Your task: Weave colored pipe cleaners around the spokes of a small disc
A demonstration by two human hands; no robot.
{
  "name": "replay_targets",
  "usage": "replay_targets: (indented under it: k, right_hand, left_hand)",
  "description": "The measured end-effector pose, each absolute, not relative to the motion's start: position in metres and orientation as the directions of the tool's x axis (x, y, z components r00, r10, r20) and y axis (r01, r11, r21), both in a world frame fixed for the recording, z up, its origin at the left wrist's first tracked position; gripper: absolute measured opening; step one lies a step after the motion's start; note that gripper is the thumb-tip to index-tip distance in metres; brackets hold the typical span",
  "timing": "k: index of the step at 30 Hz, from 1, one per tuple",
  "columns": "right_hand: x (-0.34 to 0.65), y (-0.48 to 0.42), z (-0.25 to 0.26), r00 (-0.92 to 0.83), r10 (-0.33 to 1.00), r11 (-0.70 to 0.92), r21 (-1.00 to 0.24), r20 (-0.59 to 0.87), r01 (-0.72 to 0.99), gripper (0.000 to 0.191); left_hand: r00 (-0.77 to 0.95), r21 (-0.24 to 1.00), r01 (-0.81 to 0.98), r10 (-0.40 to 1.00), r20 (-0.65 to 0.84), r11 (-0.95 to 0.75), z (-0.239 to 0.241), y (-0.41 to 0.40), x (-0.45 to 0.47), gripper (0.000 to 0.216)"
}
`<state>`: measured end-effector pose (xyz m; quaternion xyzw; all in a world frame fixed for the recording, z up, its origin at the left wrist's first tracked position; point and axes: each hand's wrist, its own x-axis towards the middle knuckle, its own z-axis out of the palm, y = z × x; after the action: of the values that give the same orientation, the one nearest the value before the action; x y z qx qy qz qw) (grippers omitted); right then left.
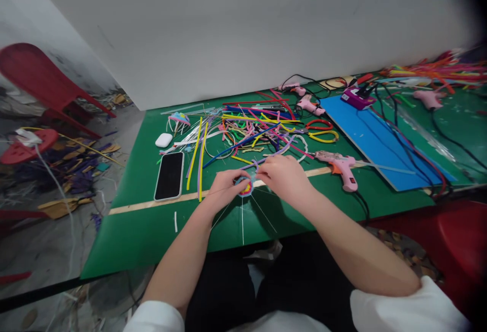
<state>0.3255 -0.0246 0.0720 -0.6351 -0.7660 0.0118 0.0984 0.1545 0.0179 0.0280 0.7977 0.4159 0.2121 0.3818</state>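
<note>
My left hand [225, 186] is closed around the left edge of a small round disc of coiled pipe cleaner [247, 188], with a yellow and pink centre and a pale blue rim. Thin pale wires stick out from the disc, several toward the front edge of the table. At the disc's right edge my right hand [284, 173] has thumb and fingers pinched together, apparently on the pale blue pipe cleaner at the rim; the fingertips hide most of it. Just behind the hands lies a heap of coloured pipe cleaners [251, 129].
On the green table [144, 240] are a phone [169, 175], a white earbud case [164, 140] and a small pipe-cleaner umbrella shape [178, 120]. To the right lie a pink glue gun [344, 167], scissors [323, 136], a blue board [380, 154] and a purple power block [357, 97] with cords.
</note>
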Motion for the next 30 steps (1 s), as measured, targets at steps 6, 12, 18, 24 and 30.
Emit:
replay_targets:
  k: [6,12,18,24,30]
  right_hand:
    - [0.348,-0.011,0.093,-0.281,0.919,0.128,-0.466,-0.277,0.876,0.017]
    - [0.359,0.003,0.080,-0.446,0.847,0.088,-0.752,-0.289,0.654,0.020]
    - [0.348,0.003,0.049,-0.253,0.958,-0.049,-0.944,-0.137,0.325,0.021]
    - [0.335,0.001,0.020,-0.079,0.997,0.018,-0.976,0.000,0.218,0.022]
    - [0.332,-0.005,0.020,-0.083,0.938,0.340,-0.855,0.335,0.392,0.030]
  left_hand:
    - [0.613,0.844,0.440,0.789,-0.032,-0.308,0.033,0.016,0.154,0.021]
    - [0.679,0.917,0.340,0.729,-0.084,-0.210,0.036,0.013,0.153,0.020]
    - [0.515,0.992,0.125,0.855,-0.062,-0.003,0.032,0.017,0.152,0.020]
    - [0.318,0.999,0.014,0.947,-0.046,0.044,0.025,0.024,0.153,0.021]
    - [0.281,0.997,-0.046,0.958,-0.048,0.063,0.022,0.027,0.154,0.025]
